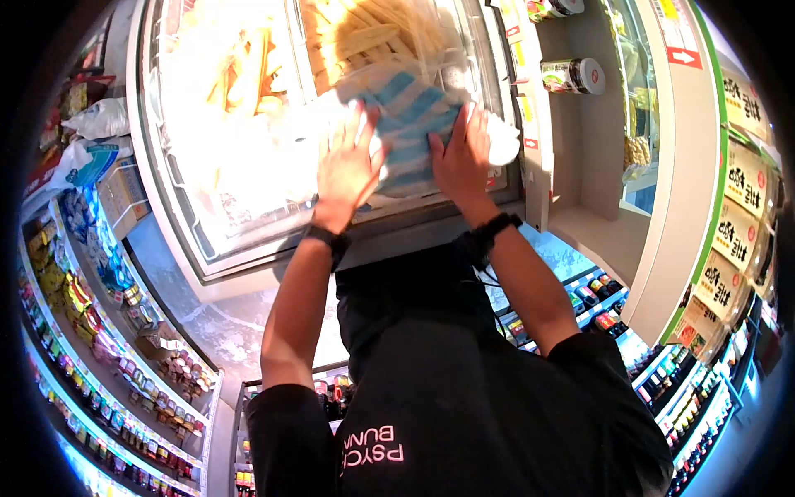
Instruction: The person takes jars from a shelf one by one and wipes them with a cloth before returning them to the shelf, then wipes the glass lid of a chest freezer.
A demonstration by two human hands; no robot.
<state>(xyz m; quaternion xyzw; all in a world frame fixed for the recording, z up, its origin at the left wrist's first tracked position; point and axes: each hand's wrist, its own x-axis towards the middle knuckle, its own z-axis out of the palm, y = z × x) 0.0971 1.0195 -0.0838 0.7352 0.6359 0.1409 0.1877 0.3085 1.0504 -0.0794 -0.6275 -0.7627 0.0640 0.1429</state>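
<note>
- Left hand (348, 166): laid flat with the fingers (358, 124) released and spread. The palm rests on the left edge of a blue-and-white striped cloth (407, 124).
- Right hand (460, 159): fingers (474, 120) extended, not clenched, pressing on the right edge of the same cloth.
- Striped cloth: lies between both hands on the glass lid (248, 190) of a chest freezer (178, 248), near the lid's front edge.
- Freezer contents: pale yellow packaged goods (364, 33) show through the glass behind the cloth.
- Wrists: each carries a black band (328, 238).
- Right of the freezer: a shelf unit (596, 224) holds a jar (573, 75) lying on its side.
- Far left: store shelves (83, 331) stocked with coloured packets.
</note>
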